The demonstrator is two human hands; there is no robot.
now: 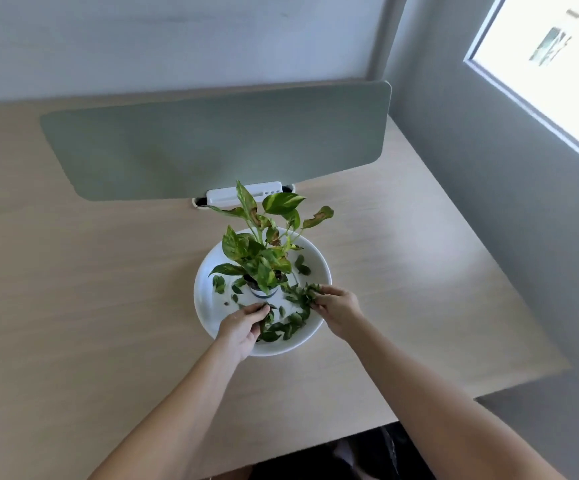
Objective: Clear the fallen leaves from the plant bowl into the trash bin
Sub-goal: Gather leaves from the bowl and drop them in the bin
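Observation:
A white plant bowl (pixel 319 268) sits on the wooden desk, with a small potted plant (pixel 264 251) standing in its middle. Several green fallen leaves (pixel 288 327) lie scattered on the bowl's floor, most of them at the near side. My left hand (pixel 243 327) reaches over the near rim, fingers closed on some leaves. At the right side of the bowl my right hand (pixel 336 303) pinches a bunch of leaves. No trash bin is in view.
The light wooden desk (pixel 90 306) spreads around the bowl. A grey-green divider panel (pixel 212 143) stands along its far edge, with a white cable cover (pixel 225 195) at its base. A grey wall and a window (pixel 551 64) are on the right.

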